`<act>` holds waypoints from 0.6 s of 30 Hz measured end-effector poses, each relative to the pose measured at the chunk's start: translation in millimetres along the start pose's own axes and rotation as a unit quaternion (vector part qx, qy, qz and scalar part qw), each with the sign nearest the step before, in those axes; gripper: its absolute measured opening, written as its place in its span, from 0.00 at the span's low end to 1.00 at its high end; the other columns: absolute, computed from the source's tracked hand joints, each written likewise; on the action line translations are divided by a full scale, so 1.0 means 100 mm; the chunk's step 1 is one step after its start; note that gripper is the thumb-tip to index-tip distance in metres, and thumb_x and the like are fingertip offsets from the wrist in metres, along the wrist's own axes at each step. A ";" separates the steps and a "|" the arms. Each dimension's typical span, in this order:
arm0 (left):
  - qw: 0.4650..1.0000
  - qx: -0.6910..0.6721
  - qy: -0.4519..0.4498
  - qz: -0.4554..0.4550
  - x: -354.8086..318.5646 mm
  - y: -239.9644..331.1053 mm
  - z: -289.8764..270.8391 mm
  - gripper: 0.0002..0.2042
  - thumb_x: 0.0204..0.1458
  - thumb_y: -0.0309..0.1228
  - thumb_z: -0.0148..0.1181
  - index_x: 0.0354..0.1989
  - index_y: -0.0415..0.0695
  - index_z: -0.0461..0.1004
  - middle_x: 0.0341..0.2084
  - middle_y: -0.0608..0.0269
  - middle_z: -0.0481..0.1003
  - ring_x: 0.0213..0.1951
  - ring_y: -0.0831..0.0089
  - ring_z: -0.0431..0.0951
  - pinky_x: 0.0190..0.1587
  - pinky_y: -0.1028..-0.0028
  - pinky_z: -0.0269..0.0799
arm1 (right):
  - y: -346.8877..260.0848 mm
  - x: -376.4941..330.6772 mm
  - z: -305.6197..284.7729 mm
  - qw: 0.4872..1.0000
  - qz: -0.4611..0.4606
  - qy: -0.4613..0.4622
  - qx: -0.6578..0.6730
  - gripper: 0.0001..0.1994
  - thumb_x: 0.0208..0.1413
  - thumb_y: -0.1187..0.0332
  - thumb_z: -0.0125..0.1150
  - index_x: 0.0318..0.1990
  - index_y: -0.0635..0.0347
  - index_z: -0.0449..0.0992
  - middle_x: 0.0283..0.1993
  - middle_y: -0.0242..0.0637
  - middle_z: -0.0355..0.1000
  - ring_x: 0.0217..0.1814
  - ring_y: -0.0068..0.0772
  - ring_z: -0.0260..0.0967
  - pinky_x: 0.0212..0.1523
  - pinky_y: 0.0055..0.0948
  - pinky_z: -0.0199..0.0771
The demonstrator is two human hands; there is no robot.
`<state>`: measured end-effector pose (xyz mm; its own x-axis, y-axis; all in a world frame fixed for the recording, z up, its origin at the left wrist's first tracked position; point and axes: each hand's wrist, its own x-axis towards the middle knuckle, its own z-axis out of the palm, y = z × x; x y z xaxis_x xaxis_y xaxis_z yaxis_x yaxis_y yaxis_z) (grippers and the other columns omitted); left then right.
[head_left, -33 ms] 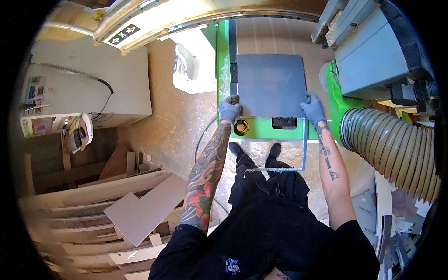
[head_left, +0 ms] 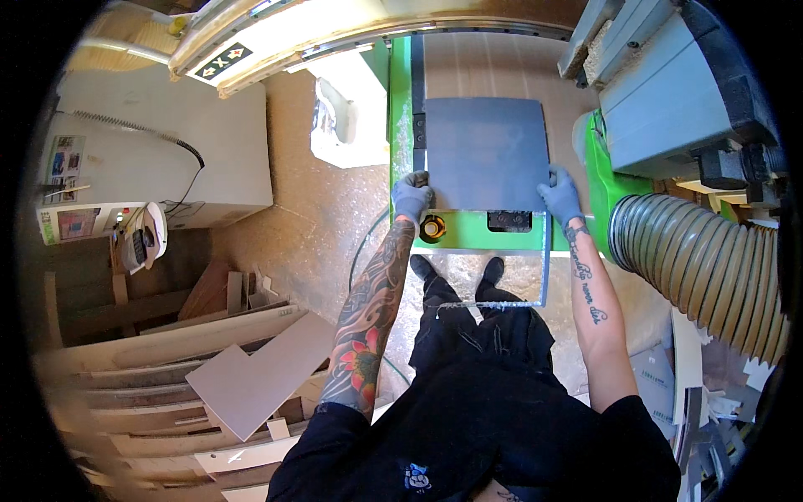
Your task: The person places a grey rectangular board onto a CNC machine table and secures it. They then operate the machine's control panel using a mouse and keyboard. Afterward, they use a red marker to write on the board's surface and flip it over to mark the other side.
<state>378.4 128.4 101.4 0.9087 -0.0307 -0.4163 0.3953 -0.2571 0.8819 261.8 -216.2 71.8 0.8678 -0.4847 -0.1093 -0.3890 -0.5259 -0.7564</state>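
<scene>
A dark grey flat panel (head_left: 485,153) lies on the brown machine bed (head_left: 493,63). My left hand (head_left: 411,195), in a grey glove, is closed on its near left corner. At the near right edge my right hand (head_left: 561,195), gloved alike, grips the panel, fingers closed around the edge and partly hidden. A thin, rough-edged strip (head_left: 546,259) extends from near my right hand toward me and turns left across my trousers. Within that outline show the green machine edge (head_left: 468,230), a round yellow-and-black fitting (head_left: 432,227) and a black slotted part (head_left: 509,221).
A ribbed extraction hose (head_left: 694,268) curves along the right below a grey machine housing (head_left: 669,79). To the left stands a pale cabinet (head_left: 167,142) with a control panel. Stacked board offcuts (head_left: 167,393) fill the lower left, topped by an L-shaped board (head_left: 259,376).
</scene>
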 end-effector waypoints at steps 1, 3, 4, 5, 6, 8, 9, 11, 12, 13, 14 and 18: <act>1.000 0.004 0.005 0.005 0.00 -0.03 -0.02 0.19 0.49 0.16 0.56 0.51 0.34 0.80 0.37 0.59 0.84 0.30 0.74 0.82 0.34 0.74 0.79 | -0.04 -0.01 0.00 1.000 -0.005 0.000 -0.014 0.29 0.47 0.68 0.68 0.59 0.67 0.73 0.37 0.38 0.73 0.35 0.32 0.71 0.40 0.34 0.76; 1.000 -0.004 -0.011 0.012 0.04 -0.09 -0.11 0.19 0.50 0.17 0.57 0.52 0.34 0.80 0.38 0.57 0.84 0.33 0.73 0.83 0.38 0.74 0.80 | -0.13 -0.05 -0.02 0.999 -0.013 0.002 -0.044 0.29 0.46 0.67 0.68 0.59 0.67 0.73 0.40 0.42 0.76 0.37 0.35 0.74 0.43 0.35 0.77; 1.000 -0.009 -0.019 0.014 0.04 -0.14 -0.16 0.19 0.50 0.17 0.57 0.52 0.34 0.80 0.39 0.56 0.84 0.35 0.72 0.84 0.40 0.74 0.80 | -0.10 -0.05 0.01 0.999 -0.009 0.014 -0.039 0.29 0.47 0.67 0.68 0.59 0.67 0.74 0.42 0.44 0.76 0.40 0.37 0.75 0.45 0.36 0.77; 1.000 -0.017 -0.005 0.025 0.02 -0.19 -0.23 0.19 0.50 0.18 0.58 0.53 0.34 0.80 0.41 0.54 0.84 0.37 0.71 0.84 0.42 0.73 0.80 | -0.06 -0.05 0.05 0.999 -0.006 0.026 -0.033 0.29 0.47 0.67 0.68 0.59 0.67 0.74 0.45 0.47 0.77 0.42 0.38 0.76 0.48 0.37 0.77; 0.999 -0.025 0.008 0.035 0.00 -0.27 -0.28 0.20 0.50 0.18 0.58 0.53 0.34 0.80 0.42 0.53 0.84 0.40 0.70 0.84 0.45 0.73 0.80 | -0.01 -0.05 0.06 0.999 -0.002 0.038 -0.028 0.29 0.47 0.67 0.68 0.59 0.66 0.74 0.47 0.49 0.78 0.45 0.40 0.78 0.50 0.37 0.78; 0.997 -0.039 0.007 0.060 -0.05 -0.46 -0.55 0.21 0.51 0.16 0.61 0.56 0.33 0.78 0.49 0.52 0.82 0.48 0.69 0.82 0.51 0.73 0.79 | -0.01 -0.05 0.08 0.999 0.023 0.027 -0.033 0.30 0.45 0.64 0.68 0.59 0.65 0.74 0.49 0.53 0.76 0.51 0.49 0.75 0.55 0.42 0.75; 0.997 -0.058 0.014 0.053 -0.05 -0.67 -0.75 0.22 0.51 0.16 0.61 0.57 0.33 0.77 0.50 0.52 0.81 0.48 0.68 0.82 0.52 0.72 0.78 | -0.06 -0.05 0.10 0.999 0.032 0.019 -0.036 0.31 0.45 0.62 0.68 0.60 0.65 0.74 0.49 0.55 0.75 0.54 0.54 0.74 0.58 0.44 0.74; 0.994 -0.098 0.023 0.049 -0.33 -0.69 -1.05 0.20 0.54 0.19 0.61 0.58 0.33 0.76 0.48 0.53 0.81 0.46 0.68 0.82 0.49 0.72 0.78 | -0.14 -0.14 0.13 0.990 0.036 0.075 -0.111 0.33 0.47 0.59 0.67 0.62 0.65 0.72 0.55 0.58 0.73 0.62 0.58 0.70 0.64 0.47 0.69; 0.994 -0.081 0.030 0.059 -0.48 -0.79 -1.26 0.20 0.55 0.21 0.61 0.58 0.33 0.76 0.48 0.53 0.81 0.45 0.69 0.82 0.48 0.72 0.78 | -0.28 -0.19 0.10 0.983 0.027 0.109 -0.142 0.34 0.48 0.58 0.67 0.63 0.65 0.72 0.56 0.58 0.73 0.62 0.59 0.69 0.65 0.48 0.69; 0.995 -0.066 0.035 0.073 -0.61 -0.89 -1.53 0.19 0.56 0.22 0.60 0.58 0.33 0.76 0.47 0.53 0.81 0.45 0.69 0.82 0.47 0.72 0.78 | -0.46 -0.23 0.12 0.974 0.016 0.147 -0.172 0.34 0.48 0.58 0.66 0.63 0.64 0.72 0.57 0.59 0.72 0.63 0.59 0.69 0.65 0.49 0.68; 0.994 -0.053 0.035 0.087 -0.72 -0.98 -1.75 0.19 0.57 0.23 0.60 0.58 0.33 0.76 0.47 0.53 0.81 0.45 0.69 0.82 0.46 0.73 0.78 | -0.54 -0.25 0.14 0.975 0.007 0.152 -0.160 0.33 0.49 0.57 0.66 0.63 0.64 0.72 0.59 0.58 0.71 0.64 0.60 0.68 0.65 0.48 0.68; 0.994 -0.078 0.062 0.041 -1.38 -1.21 -2.73 0.19 0.60 0.27 0.59 0.59 0.33 0.75 0.48 0.53 0.80 0.45 0.69 0.82 0.45 0.73 0.77 | -0.83 -0.42 0.36 0.976 0.001 0.132 -0.171 0.33 0.50 0.55 0.67 0.63 0.63 0.73 0.61 0.58 0.70 0.65 0.59 0.67 0.66 0.48 0.68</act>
<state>241.6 427.5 112.2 0.9442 0.0773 -0.3201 0.3270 -0.1061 0.9391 268.4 -127.0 115.9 0.7748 -0.6251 0.0942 -0.5099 -0.7060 -0.4915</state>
